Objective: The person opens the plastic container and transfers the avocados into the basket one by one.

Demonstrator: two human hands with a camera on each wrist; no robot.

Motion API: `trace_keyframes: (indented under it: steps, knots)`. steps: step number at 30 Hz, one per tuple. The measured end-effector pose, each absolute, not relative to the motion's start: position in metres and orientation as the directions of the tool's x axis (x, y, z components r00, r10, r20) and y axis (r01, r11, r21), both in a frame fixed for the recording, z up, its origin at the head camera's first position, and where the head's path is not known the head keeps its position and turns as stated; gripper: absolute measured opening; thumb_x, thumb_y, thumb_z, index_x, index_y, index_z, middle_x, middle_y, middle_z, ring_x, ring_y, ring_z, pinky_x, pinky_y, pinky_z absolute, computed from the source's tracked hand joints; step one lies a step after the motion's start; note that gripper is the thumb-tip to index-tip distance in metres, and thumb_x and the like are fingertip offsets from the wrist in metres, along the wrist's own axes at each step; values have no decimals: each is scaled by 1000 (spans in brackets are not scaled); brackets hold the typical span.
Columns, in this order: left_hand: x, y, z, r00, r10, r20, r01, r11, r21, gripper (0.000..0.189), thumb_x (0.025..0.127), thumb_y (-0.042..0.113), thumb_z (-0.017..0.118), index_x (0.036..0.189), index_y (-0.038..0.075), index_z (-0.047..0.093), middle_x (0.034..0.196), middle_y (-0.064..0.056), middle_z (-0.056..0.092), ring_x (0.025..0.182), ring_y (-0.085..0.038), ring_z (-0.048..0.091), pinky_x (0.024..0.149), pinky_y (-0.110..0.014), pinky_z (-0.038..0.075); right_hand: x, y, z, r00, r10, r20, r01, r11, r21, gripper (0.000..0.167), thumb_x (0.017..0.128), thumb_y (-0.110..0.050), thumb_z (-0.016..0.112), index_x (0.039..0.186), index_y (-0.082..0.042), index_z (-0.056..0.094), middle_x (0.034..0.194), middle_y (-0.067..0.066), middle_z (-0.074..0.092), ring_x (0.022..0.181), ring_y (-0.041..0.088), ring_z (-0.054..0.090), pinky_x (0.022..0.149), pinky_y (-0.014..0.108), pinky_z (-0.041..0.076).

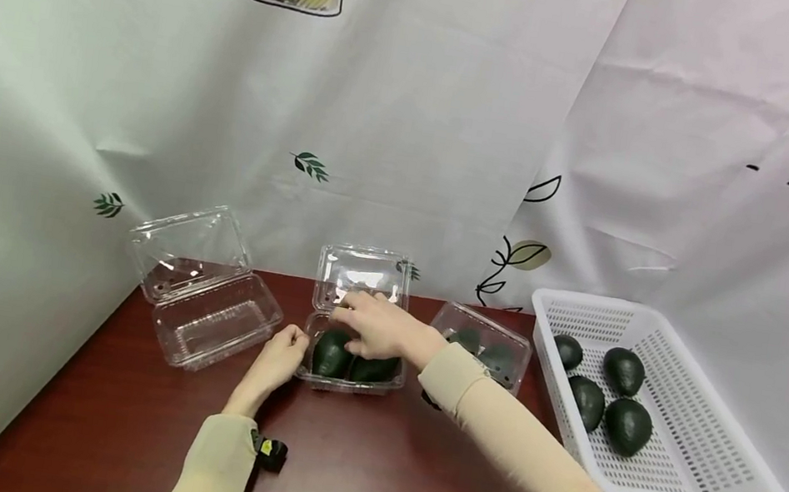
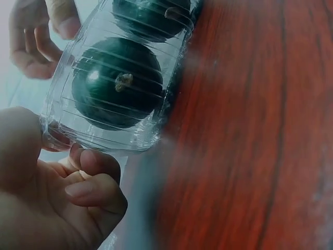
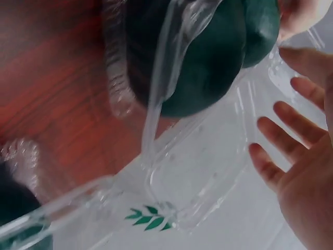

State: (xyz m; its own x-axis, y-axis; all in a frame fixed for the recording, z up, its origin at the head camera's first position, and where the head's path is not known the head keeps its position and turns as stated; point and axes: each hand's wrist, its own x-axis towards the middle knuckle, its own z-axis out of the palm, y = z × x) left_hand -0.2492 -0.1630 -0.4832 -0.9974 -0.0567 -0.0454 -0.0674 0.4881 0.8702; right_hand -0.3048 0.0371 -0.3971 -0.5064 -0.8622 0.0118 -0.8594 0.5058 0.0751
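In the head view, two dark green avocados lie side by side in the middle clear plastic clamshell box, whose lid is raised behind them. My left hand pinches the left edge of this box, thumb on one side and curled fingers on the other, as the left wrist view shows. Above the avocados and the hinge side hovers my right hand. Its fingers are spread and loosely bent in the right wrist view, with nothing held. It partly hides the right avocado.
On the left stands an open clamshell box with no avocados in it. To the right, a closed clamshell holds avocados, partly behind my right sleeve. A white perforated basket with several avocados sits at the table's right side.
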Motion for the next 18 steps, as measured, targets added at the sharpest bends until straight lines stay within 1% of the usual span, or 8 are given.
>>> trace_keyframes:
  steps: [4,6,8,11,14,18]
  knots:
    - [-254,-161,-479,-996,-57,-62,-83,514,854,19,98,18,41,88,6,51,71,-7,49,56,-20,48,52,-31,40,-302,32,-401,-531,-845,-58,-847,530,35,61,84,-38,77,137,-25,51,135,4,48,124,19,47,99,44,40]
    - [-255,-161,-478,-996,-60,-66,-88,537,839,22,99,20,41,85,6,50,70,-8,49,57,-21,49,52,-32,40,-300,29,-404,-545,-834,-86,-838,544,29,67,82,-40,79,140,-26,49,137,4,47,126,19,46,101,44,38]
    - [-257,-161,-477,-995,-71,-64,-93,563,822,25,99,23,41,82,7,50,70,-8,50,61,-22,50,56,-33,39,-298,27,-408,-554,-827,-99,-832,554,24,72,79,-41,80,141,-26,48,135,3,48,125,19,47,103,44,37]
    - [-258,-162,-479,-995,-94,-36,-86,613,785,29,101,24,40,78,8,50,71,-8,50,68,-25,51,62,-36,40,-297,25,-417,-552,-829,-91,-833,554,9,73,77,-40,83,140,-27,48,128,1,50,118,17,50,100,40,40]
    - [-258,-161,-480,-995,-100,11,-58,657,752,32,102,24,39,77,8,51,69,-8,50,70,-29,52,65,-40,40,-297,23,-424,-550,-832,-73,-834,552,-15,75,74,-36,85,139,-27,48,120,0,51,109,17,52,94,36,43]
    - [-260,-158,-481,-995,-90,47,-26,673,739,35,104,25,38,77,8,52,68,-8,50,70,-30,53,65,-43,41,-297,22,-433,-568,-821,-65,-821,571,-33,77,73,-32,86,139,-26,47,120,1,51,106,17,53,92,35,45]
